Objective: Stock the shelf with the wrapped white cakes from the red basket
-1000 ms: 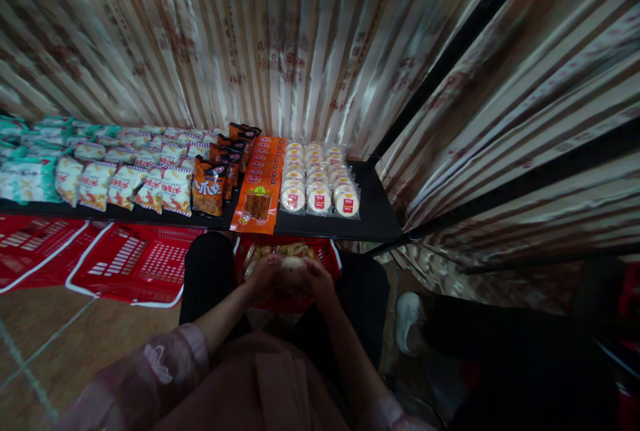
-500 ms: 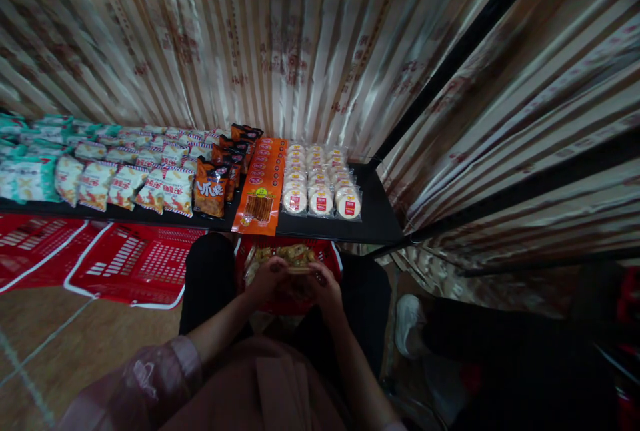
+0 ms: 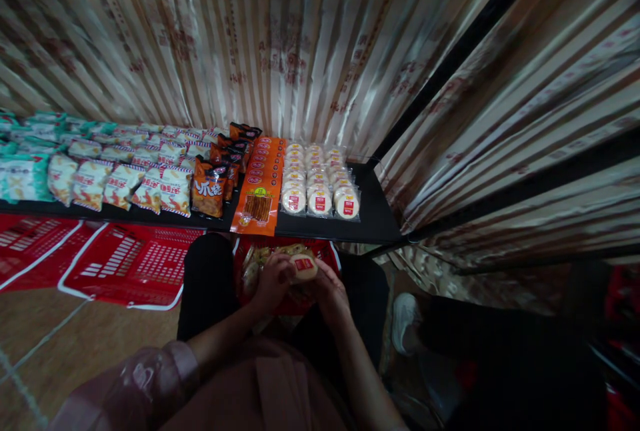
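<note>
Between my two hands is a round, pale packaged cake with a red label facing up. My left hand grips its left side, and my right hand holds its right edge. Both are over a red basket between my knees, which contains several clear-wrapped snacks. Just beyond, similar round cakes lie in three overlapping columns on a black shelf. An orange flat packet lies left of them.
Orange-brown bags, white snack bags and green bags line the shelf's left. Red baskets stand beneath. A striped curtain hangs behind. At right are a black pole and another person's white shoe.
The cake between my hands has tilted so its labelled face shows. My right hand has shifted slightly and opened out along its edge. The view has moved a little.
</note>
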### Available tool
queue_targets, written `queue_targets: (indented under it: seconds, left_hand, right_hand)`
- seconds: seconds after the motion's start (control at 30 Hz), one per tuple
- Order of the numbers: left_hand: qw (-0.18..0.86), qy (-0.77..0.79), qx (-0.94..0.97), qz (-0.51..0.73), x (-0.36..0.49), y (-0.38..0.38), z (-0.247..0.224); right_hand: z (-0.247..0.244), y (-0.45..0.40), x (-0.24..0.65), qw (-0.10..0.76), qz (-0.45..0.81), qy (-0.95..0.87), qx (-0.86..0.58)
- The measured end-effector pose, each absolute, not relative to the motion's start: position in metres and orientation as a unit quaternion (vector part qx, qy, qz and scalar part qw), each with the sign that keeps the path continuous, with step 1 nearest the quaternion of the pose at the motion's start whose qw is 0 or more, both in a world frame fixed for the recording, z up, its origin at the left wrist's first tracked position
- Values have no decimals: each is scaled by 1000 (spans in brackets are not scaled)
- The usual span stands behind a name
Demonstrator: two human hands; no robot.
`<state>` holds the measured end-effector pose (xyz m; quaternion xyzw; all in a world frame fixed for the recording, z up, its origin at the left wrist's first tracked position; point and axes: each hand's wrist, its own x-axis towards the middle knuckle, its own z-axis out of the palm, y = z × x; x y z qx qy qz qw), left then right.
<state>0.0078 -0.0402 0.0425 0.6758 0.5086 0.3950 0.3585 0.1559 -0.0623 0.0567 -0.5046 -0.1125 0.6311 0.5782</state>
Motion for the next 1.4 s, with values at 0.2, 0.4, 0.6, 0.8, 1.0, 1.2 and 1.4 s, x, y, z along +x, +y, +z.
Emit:
queue_targets:
  seconds: [0.2,0.4,0.6,0.8,1.0,1.2,1.4]
  left_hand:
    - [283,501,729,371,7,-44,46]
    - [231,485,763,360,1,-44,46]
    - [225,462,769,380,-4,-38,55]
    - [290,457,759,363,-5,-25,71]
    - [382,508,688,351,2,-22,75]
    - [398,520,646,391,11,-27,66]
    - [353,513,672,402,21,-35,67]
  right_hand:
    - [59,-63,163,599,645,-151,-450]
    - [57,-59,163,587,562,-219,-541]
    - [69,-59,165,546,630,-174,-525]
    - [68,-62,179,489,652,-228,-533]
    - [64,-61,180,505,630,-268,-525]
    - [59,-53,179,569,578,-226,-540]
    - [60,-42,174,618,531,-199,-545]
